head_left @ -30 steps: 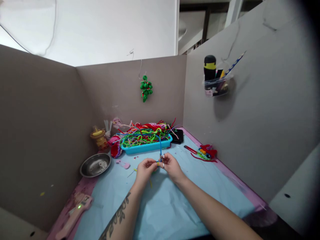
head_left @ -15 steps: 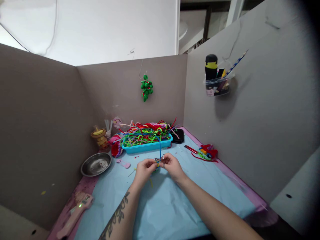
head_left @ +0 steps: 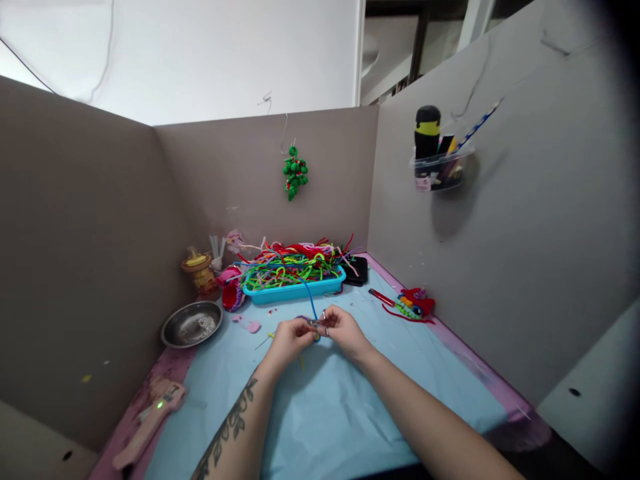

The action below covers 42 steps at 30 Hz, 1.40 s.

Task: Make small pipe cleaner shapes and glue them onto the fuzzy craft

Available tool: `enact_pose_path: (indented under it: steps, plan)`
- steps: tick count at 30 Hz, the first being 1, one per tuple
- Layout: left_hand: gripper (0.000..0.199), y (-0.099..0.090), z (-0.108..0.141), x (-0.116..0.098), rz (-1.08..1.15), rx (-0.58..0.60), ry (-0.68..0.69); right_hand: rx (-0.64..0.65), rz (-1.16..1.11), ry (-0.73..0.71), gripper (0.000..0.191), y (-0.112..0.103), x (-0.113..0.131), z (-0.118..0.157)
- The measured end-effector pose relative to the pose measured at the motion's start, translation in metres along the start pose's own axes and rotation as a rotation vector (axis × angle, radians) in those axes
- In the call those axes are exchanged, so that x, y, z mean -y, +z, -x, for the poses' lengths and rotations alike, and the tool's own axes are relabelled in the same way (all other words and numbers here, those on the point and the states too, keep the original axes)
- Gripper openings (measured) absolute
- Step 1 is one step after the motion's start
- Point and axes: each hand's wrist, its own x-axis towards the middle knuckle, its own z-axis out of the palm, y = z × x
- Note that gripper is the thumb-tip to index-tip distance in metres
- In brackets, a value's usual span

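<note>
My left hand and my right hand meet over the middle of the cloth, thumbs and fingertips pinched together. Between them is a small bundle with blue and yellow in it, mostly hidden by the fingers. A long blue pipe cleaner rises from the fingertips and bends left toward the tray. Silvery loops show at my right fingers, and something greyish sits between the hands, too small to make out. Yellow pipe cleaner pieces lie beside and below my left hand.
Behind the hands stands a blue tray heaped with coloured pipe cleaners. A metal bowl and pink glue gun with a green light are at left. At right lie a red cutter and a colourful pipe-cleaner piece. Grey panels surround the table.
The blue pipe cleaner, nearly upright before, now leans left. Both hands stay close together, with the bundle between them slightly turned. The view has shifted a little.
</note>
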Motion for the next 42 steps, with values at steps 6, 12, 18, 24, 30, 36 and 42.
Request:
enact_pose_path:
  steps: [6, 12, 18, 24, 30, 36, 42]
  plan:
    - [0.014, -0.001, 0.0, -0.004, 0.003, 0.007, 0.031, 0.039, 0.044, 0.028, 0.031, -0.003, -0.001, 0.001]
    - [0.018, 0.001, 0.001, -0.002, -0.023, -0.06, -0.004, 0.06, 0.106, 0.046, 0.026, -0.004, -0.004, 0.001]
    - [0.023, -0.003, 0.002, 0.001, -0.094, -0.039, 0.026, 0.103, 0.212, 0.042, 0.022, -0.006, -0.01, 0.0]
    - [0.024, -0.002, 0.0, 0.008, -0.026, -0.044, -0.019, 0.134, 0.202, 0.056, 0.022, -0.004, -0.011, 0.001]
    - [0.026, 0.0, -0.004, 0.005, 0.193, -0.094, -0.104, 0.031, 0.07, 0.027, 0.027, -0.005, -0.007, -0.001]
    - [0.027, 0.001, -0.003, 0.004, 0.156, -0.034, -0.112, -0.063, 0.017, -0.046, 0.032, -0.007, -0.007, -0.006]
    - [0.023, 0.005, -0.003, 0.004, 0.143, -0.05, -0.148, -0.053, 0.018, -0.049, 0.033, -0.005, -0.006, -0.005]
